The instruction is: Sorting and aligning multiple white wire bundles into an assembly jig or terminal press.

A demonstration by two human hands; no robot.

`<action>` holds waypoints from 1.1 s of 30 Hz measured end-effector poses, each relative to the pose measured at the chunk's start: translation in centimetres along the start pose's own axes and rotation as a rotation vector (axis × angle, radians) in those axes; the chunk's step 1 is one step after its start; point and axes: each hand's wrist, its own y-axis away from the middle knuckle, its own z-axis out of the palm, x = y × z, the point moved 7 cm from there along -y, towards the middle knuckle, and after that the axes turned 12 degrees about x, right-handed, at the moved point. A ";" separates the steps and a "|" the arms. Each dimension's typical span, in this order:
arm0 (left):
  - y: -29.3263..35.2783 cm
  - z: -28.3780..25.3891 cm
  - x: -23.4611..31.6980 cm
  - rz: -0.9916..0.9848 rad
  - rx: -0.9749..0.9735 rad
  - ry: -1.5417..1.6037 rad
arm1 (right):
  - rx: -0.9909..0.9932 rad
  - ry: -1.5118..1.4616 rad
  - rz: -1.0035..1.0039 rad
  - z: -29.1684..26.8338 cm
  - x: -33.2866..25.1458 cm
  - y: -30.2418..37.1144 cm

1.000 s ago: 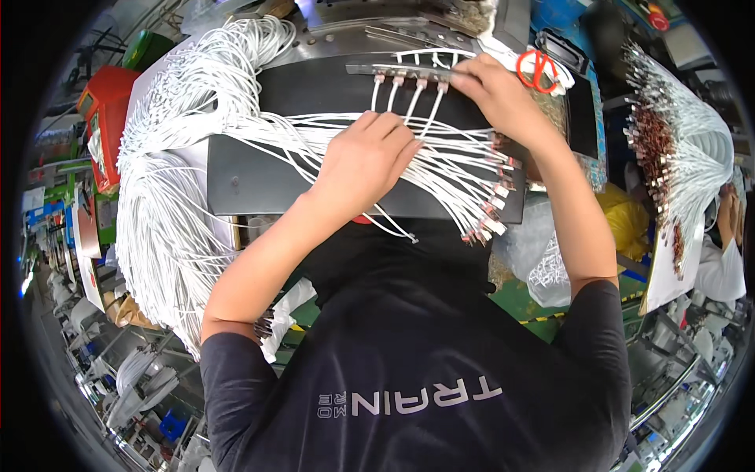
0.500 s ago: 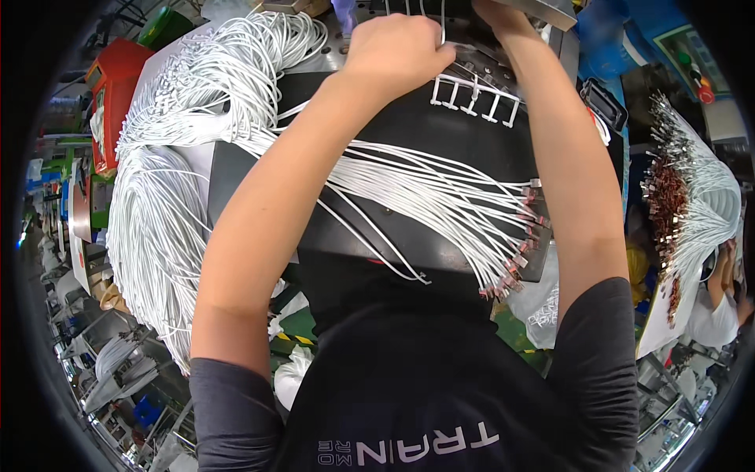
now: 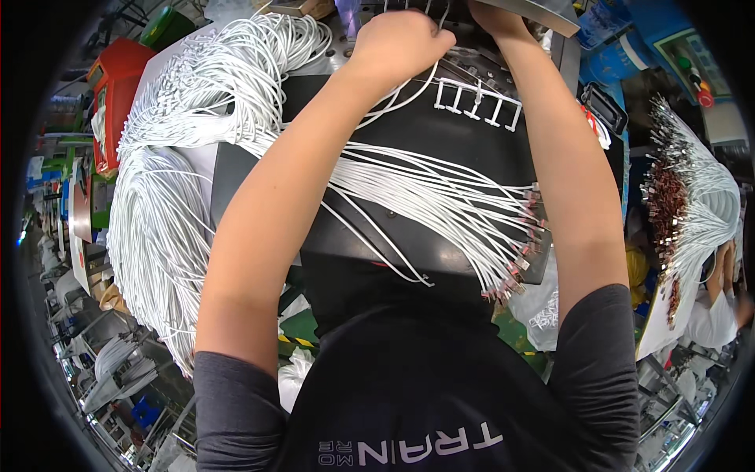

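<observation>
My left hand (image 3: 403, 41) is closed at the far edge of the black work surface (image 3: 440, 141), with white cables (image 3: 399, 103) looping out below it. Thin prongs or cable ends stand up beyond its fingers. My right hand (image 3: 497, 17) reaches to the top rim beside a metal block (image 3: 543, 11); its fingers are hidden there. Between my forearms lies a white comb-shaped plastic strip (image 3: 478, 104) with several short branches. Closer to me a fanned bundle of white cables (image 3: 409, 185) ends in metal plugs (image 3: 515, 267) with reddish parts.
Big heaps of white cable (image 3: 157, 236) fill the left side, next to a red bin (image 3: 118, 90). A black device (image 3: 604, 106) sits right of my right forearm. Farther right, another person's hands (image 3: 720, 271) are by a pile of plugged cables (image 3: 704, 189).
White cables now show looping below my left hand, where they were not visible before. Both hands have shifted only slightly.
</observation>
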 end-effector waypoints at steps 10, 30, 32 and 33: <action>1.6 -3.2 -3.4 0.178 0.532 -0.109 | -0.581 -0.183 -0.066 -12.3 -16.0 -1.2; 2.1 -0.2 -3.6 0.249 0.720 -0.233 | -0.342 0.135 -0.190 -8.9 -13.7 2.2; 2.3 0.0 -3.0 0.213 0.671 -0.172 | -0.523 0.088 0.028 -8.2 -11.6 2.9; 2.4 0.0 -3.0 0.192 0.649 -0.145 | -0.610 0.060 0.136 -7.9 -10.9 3.2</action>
